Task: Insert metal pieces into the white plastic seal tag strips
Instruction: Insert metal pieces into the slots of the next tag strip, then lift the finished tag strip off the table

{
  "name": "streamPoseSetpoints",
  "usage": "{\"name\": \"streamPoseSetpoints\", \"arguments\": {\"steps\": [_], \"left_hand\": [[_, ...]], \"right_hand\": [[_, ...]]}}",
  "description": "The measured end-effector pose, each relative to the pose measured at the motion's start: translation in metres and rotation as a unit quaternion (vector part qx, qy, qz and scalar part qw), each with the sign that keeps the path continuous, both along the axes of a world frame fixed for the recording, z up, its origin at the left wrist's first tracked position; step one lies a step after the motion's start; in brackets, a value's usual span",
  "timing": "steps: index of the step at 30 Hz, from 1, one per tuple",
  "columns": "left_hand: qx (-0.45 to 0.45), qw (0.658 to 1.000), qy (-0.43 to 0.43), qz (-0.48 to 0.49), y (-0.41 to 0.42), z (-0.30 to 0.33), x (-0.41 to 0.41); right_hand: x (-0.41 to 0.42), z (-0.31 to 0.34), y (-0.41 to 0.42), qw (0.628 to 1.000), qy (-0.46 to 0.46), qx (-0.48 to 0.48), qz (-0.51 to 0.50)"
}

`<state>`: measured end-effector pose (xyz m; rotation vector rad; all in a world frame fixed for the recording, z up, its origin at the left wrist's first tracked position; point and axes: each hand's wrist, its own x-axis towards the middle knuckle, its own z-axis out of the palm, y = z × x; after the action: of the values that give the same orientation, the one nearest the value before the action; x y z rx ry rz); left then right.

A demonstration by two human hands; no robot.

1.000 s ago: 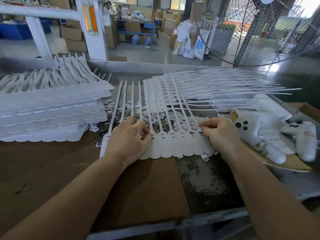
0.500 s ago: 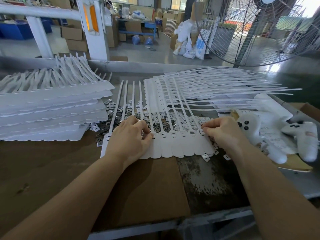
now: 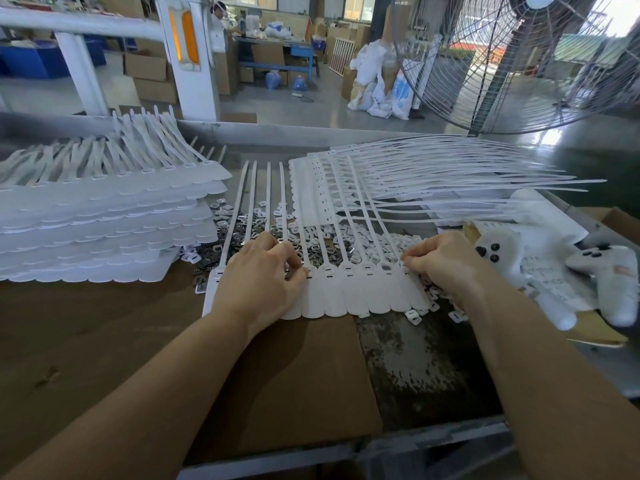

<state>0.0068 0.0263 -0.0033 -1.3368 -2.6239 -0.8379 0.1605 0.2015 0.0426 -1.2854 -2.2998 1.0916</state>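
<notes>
A row of joined white seal tag strips [image 3: 360, 292] lies flat in front of me, its long tails pointing away. Behind and under the tails spreads a heap of small metal pieces [image 3: 332, 237]. My left hand [image 3: 259, 275] rests on the left part of the row, fingertips pinched at a tag's slot; what they pinch is hidden. My right hand [image 3: 446, 261] presses its closed fingertips on the rightmost tag's slot, and whether they hold a piece I cannot tell.
A tall stack of tag strip sheets [image 3: 104, 230] stands at the left. More tag sheets [image 3: 433, 174] fan out behind right. White gloves [image 3: 602, 282] lie on paper at the right. Brown cardboard [image 3: 104, 341] covers the near table. A large fan [image 3: 519, 57] stands behind.
My right hand has shifted slightly right along the row's right end. My left hand has stayed in place on the left tags.
</notes>
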Motion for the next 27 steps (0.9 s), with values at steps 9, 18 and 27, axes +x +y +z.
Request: {"name": "streamPoseSetpoints", "arguments": {"steps": [9,18,27], "left_hand": [[0.002,1.0,0.001,-0.001,0.0,-0.001,-0.001],[-0.005,1.0,-0.005,-0.012,0.0,-0.001,-0.002],[-0.085,0.994,-0.035,-0.064,-0.005,0.008,-0.005]], "right_hand": [[-0.004,0.003,0.0,1.0,-0.014,-0.004,-0.012],[-0.004,0.0,0.0,0.999,-0.002,0.036,-0.008],[-0.014,-0.013,-0.005,0.993,-0.018,0.115,-0.014]]}}
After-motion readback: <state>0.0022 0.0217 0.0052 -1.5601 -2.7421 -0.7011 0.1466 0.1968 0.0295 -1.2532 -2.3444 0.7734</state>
